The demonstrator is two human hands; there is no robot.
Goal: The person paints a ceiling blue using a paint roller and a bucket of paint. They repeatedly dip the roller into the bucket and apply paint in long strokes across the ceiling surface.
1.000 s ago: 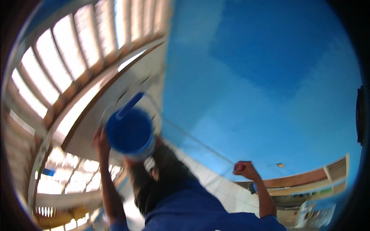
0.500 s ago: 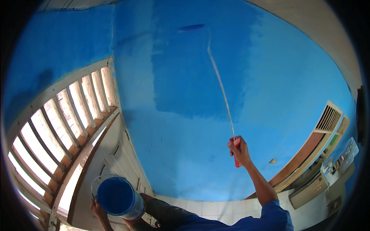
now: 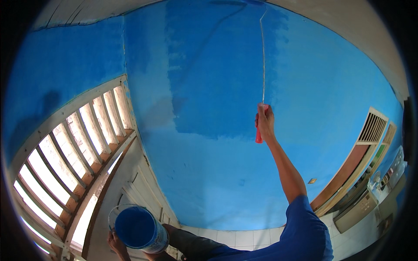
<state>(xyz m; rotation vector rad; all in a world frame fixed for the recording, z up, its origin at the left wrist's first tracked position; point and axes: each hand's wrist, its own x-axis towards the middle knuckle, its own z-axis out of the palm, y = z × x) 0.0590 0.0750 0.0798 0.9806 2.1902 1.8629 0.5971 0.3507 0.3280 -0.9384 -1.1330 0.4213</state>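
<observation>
My right hand (image 3: pixel 265 121) is raised high and grips the red handle (image 3: pixel 259 132) of a long-shafted paint roller. Its thin metal shaft (image 3: pixel 263 56) runs straight up the blue wall (image 3: pixel 209 100) to the roller head (image 3: pixel 235 3) near the top edge. My left hand (image 3: pixel 116 243) holds a round paint bucket (image 3: pixel 138 229) from underneath at the lower left; the bucket is full of blue paint. A darker, wetter band of blue covers the middle of the wall.
A white slatted window vent (image 3: pixel 74 143) with a wooden frame curves along the left. A wooden door frame with a louvred vent (image 3: pixel 370 130) stands at the right. White tiles (image 3: pixel 244 237) run along the base of the wall.
The view has tilted up the wall. My right hand has risen and pushed the roller higher, up to the top of the wall. The bucket stays low at the left.
</observation>
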